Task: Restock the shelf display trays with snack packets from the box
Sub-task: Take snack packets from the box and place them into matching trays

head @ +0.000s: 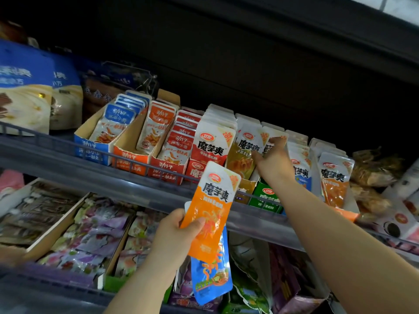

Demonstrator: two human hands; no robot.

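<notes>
Head view, left hand: my left hand point(179, 232) is low in the middle of the picture, thumb clamped across the front of an orange packet point(213, 207), fingers behind it.
Head view, held stack: the orange packet stands upright, its top reaching up in front of the upper shelf point(56, 152) rail. A blue packet point(212, 279) hangs out below it in the same grip.
Head view, right hand: my right hand point(272, 157) is up at the upper shelf, over the green tray point(265, 198). Its fingers are hooked over the top of the front packet point(277, 133) there, thumb stretched out to the left, so it is holding that packet.
Head view, tray row: just left of the green tray stands a yellow packet point(242, 159), then a red packet point(210, 143) in the red tray point(195, 171). Right of my wrist are blue-bottomed packets point(301, 171), then orange ones point(335, 177) near the shelf's right end.
Head view, shelf's left half: three cardboard trays of fish snacks, blue point(90, 148), orange point(129, 159) and red point(167, 171), touching side by side at the front rail. Large blue bags point(22, 87) stand at the left end.
Head view, lower shelf: purple packets point(97, 234) lie in cardboard trays.
</notes>
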